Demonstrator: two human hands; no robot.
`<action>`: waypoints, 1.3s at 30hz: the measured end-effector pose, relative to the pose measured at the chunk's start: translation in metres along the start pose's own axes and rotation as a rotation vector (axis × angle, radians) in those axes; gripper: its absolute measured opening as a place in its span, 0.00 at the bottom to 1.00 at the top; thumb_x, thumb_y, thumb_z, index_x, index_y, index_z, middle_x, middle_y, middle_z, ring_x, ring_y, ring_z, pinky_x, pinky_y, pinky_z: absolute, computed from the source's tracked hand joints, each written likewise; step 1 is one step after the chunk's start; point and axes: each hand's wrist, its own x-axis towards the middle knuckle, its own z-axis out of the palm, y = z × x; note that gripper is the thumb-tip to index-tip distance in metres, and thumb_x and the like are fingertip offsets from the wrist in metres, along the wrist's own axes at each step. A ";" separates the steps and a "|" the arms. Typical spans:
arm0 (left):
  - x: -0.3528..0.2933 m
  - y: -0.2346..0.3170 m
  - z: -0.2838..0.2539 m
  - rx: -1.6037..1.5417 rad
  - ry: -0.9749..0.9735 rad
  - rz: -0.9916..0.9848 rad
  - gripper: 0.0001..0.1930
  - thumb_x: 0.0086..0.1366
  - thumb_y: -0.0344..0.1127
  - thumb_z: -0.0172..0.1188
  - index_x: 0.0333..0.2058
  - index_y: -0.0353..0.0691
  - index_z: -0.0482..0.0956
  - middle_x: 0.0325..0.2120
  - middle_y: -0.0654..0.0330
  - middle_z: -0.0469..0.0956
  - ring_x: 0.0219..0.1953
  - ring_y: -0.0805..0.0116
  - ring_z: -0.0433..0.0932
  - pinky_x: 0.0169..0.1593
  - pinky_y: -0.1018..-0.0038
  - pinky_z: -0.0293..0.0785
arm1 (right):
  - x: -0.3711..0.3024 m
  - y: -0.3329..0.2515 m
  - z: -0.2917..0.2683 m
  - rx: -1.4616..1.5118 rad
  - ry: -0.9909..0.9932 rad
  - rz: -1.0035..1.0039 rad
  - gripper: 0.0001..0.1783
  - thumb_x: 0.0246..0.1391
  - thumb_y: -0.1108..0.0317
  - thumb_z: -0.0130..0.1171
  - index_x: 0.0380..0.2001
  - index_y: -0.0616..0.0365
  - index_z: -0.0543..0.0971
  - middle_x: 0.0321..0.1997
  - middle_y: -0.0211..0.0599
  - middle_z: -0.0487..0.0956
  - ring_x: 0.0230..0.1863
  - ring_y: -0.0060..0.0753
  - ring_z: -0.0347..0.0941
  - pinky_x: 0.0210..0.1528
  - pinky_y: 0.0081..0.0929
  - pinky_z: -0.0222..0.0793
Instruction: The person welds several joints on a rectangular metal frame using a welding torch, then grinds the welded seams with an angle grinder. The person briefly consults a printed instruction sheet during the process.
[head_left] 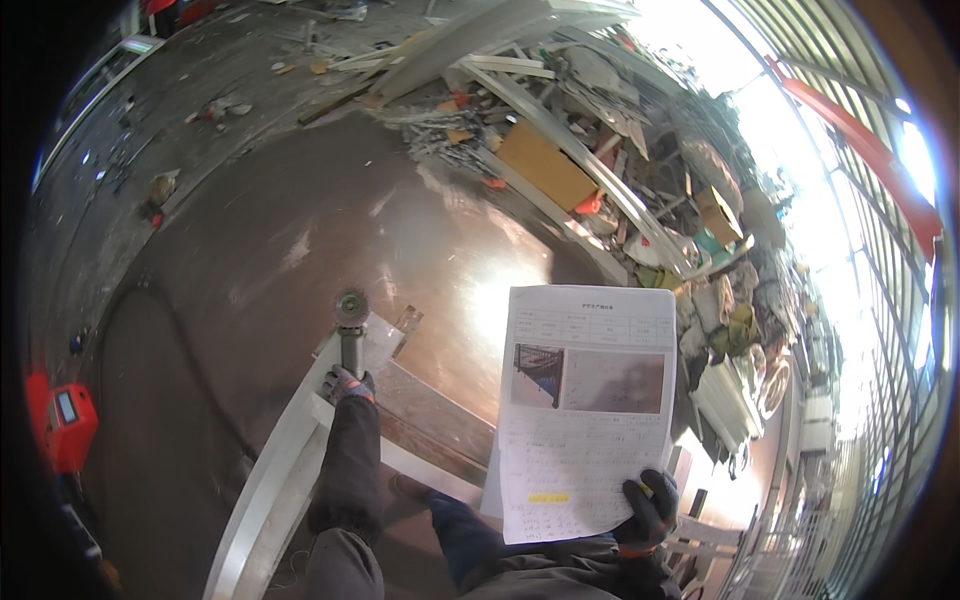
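My left hand (348, 385), in a grey glove, is closed round the body of an angle grinder (351, 345). The grinder's round disc points away from me, over the end of a pale metal frame (375, 342). At the right, my right hand (650, 510), also gloved, pinches the lower right corner of several paper sheets (590, 450). The top sheet faces me with a printed table, a photo, a yellow highlighted line and handwriting near the bottom. It hides part of the frame and the floor behind it.
A long pale metal beam (262, 500) runs from the frame toward the lower left. A red machine with a small screen (68, 420) stands at the left. A dark cable (205, 370) curves over the floor. A scrap heap with a cardboard box (545, 165) fills the far right.
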 end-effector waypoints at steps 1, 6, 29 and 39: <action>0.002 0.000 -0.001 0.003 0.001 -0.008 0.42 0.48 0.60 0.75 0.56 0.42 0.70 0.51 0.49 0.73 0.58 0.45 0.72 0.61 0.52 0.69 | -0.007 0.000 -0.004 -0.004 0.010 0.025 0.22 0.34 0.69 0.75 0.39 0.55 0.87 0.54 0.44 0.79 0.56 0.57 0.75 0.55 0.46 0.75; 0.009 -0.006 0.005 0.034 -0.021 -0.005 0.42 0.50 0.60 0.75 0.56 0.41 0.70 0.51 0.48 0.73 0.56 0.46 0.74 0.58 0.52 0.72 | -0.034 -0.007 -0.025 -0.109 0.028 0.094 0.22 0.34 0.65 0.77 0.39 0.55 0.87 0.56 0.43 0.77 0.56 0.57 0.75 0.55 0.47 0.75; 0.071 -0.039 0.038 -0.200 -0.103 -0.044 0.31 0.69 0.59 0.45 0.52 0.35 0.78 0.48 0.45 0.82 0.51 0.46 0.81 0.55 0.51 0.77 | -0.147 -0.055 -0.106 -0.290 0.150 0.502 0.23 0.34 0.71 0.76 0.40 0.53 0.87 0.55 0.39 0.74 0.54 0.56 0.75 0.51 0.44 0.79; 0.054 -0.028 0.017 -0.167 -0.082 0.089 0.40 0.61 0.59 0.65 0.61 0.32 0.68 0.53 0.41 0.77 0.56 0.41 0.77 0.57 0.49 0.75 | -0.156 -0.051 -0.117 -0.310 0.170 0.477 0.21 0.33 0.76 0.72 0.38 0.55 0.87 0.54 0.40 0.74 0.52 0.58 0.76 0.50 0.46 0.80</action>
